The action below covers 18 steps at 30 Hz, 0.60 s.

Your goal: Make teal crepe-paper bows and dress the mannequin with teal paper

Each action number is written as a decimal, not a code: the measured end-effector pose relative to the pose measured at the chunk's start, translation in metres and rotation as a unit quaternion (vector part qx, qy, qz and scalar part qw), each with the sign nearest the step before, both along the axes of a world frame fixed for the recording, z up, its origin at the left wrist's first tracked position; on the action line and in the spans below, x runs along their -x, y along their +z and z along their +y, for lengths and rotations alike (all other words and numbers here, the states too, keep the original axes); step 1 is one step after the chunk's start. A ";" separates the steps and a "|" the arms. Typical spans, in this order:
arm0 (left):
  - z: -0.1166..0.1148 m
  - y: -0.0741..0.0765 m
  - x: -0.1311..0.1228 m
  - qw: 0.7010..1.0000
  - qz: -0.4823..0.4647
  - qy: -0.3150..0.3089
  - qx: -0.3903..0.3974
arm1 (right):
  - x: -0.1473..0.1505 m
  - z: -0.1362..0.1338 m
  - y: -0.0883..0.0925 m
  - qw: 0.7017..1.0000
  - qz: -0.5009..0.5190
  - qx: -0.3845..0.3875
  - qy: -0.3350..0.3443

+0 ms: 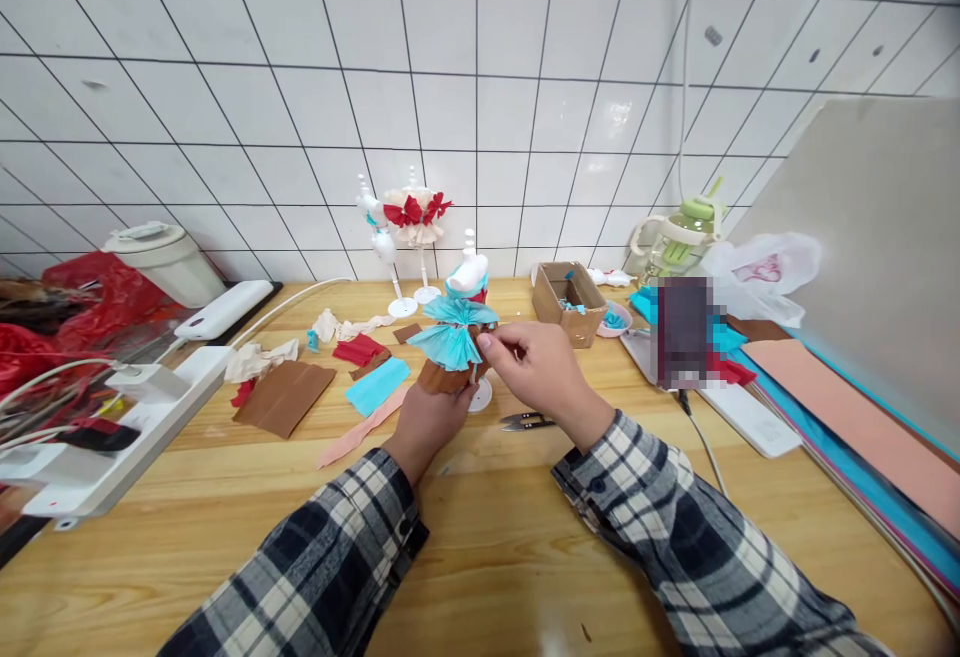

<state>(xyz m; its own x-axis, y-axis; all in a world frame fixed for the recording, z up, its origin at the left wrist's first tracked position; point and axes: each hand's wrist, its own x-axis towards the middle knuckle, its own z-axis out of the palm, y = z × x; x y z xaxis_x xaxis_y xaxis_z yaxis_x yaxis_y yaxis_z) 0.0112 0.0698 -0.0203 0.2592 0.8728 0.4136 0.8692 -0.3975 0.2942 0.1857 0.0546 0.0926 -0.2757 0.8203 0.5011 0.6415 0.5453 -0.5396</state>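
A: Where's the pleated paper piece (pixel 454 340)?

B: Mid-scene, up off the wooden table (pixel 480 547). Blue pleats fan out on top, brown paper below. A white bust form (pixel 469 272) shows just above it; cannot tell if the two are joined.

A: Left hand (pixel 431 422)?

B: Curled round the brown part from below — closed on it, most fingers hidden.

A: And the right hand (pixel 546 367)?

B: Thumb and forefinger brought together at the piece's right edge, pinch closed. Cannot tell what, if anything, sits between the tips.

A: Nearby?

B: Small snips (pixel 529 420) lie just below the right hand. Left of the hands: a blue paper strip (pixel 377 387), a pink paper strip (pixel 364 427) and a brown paper sheet (pixel 283 398).

A: Farther back?

B: Two white stands, one dressed in red bows (pixel 415 209) — and, right of them, a cardboard box (pixel 581 325) holding blue scraps.
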 end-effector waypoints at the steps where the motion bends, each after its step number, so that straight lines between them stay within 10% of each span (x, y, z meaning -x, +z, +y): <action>1: 0.000 0.000 0.000 1.000 -0.003 -0.002 0.000 | 0.002 0.000 0.000 0.999 0.001 0.036 0.004; 18: -0.015 0.008 -0.007 0.995 -0.031 0.059 0.076 | 0.010 -0.001 -0.007 0.983 0.163 -0.028 -0.075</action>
<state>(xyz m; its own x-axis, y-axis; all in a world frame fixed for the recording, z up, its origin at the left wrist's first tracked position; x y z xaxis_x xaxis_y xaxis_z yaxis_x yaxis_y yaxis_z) 0.0184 0.0552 -0.0122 0.1294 0.9491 0.2872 0.8852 -0.2410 0.3978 0.1762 0.0533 0.0857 0.0285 0.8078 0.5888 0.5152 0.4929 -0.7011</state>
